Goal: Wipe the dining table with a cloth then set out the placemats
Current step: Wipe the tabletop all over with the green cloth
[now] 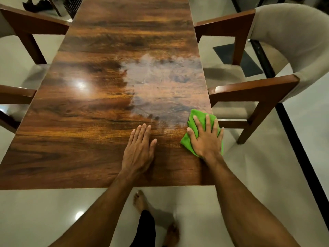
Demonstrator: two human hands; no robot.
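Note:
A long glossy wooden dining table (85,132) runs away from me. My right hand (206,138) lies flat with spread fingers on a green cloth (195,116), pressing it onto the table at the near right edge. My left hand (139,148) rests flat on the bare wood beside it, fingers together, holding nothing. A hazy damp smear (160,82) covers the right half of the table beyond the cloth. No placemats are in view.
A beige upholstered chair with wooden arms (256,86) stands close to the table's right side. Another chair (23,29) stands at the left side. My bare feet (140,202) are on the pale tiled floor below the near table edge.

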